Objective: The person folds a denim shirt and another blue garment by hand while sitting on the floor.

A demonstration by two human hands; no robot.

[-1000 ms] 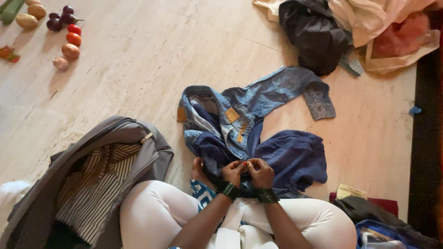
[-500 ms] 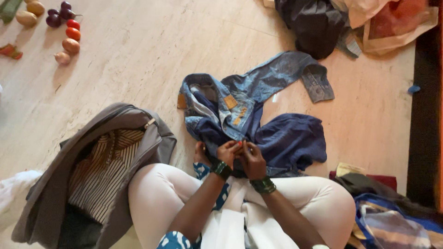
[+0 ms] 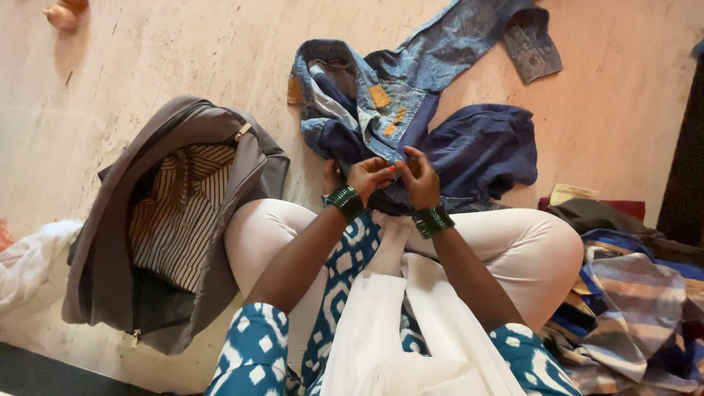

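My left hand [image 3: 369, 177] and right hand [image 3: 418, 176] meet just past my knees, fingertips of both pinching the front edge of the denim jacket [image 3: 381, 110], which lies crumpled on the floor [image 3: 183, 51] ahead of me. To my left sits an open grey bag [image 3: 110, 242] with a striped cloth [image 3: 176, 213] inside. Striped fabric [image 3: 631, 308] is piled at my right. Farther out, the jacket's sleeve reaches away.

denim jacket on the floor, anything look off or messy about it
The denim jacket lies crumpled, one sleeve flung out toward the top right, bunched with a dark blue cloth. The left hand and right hand pinch its near edge. No visible damage.
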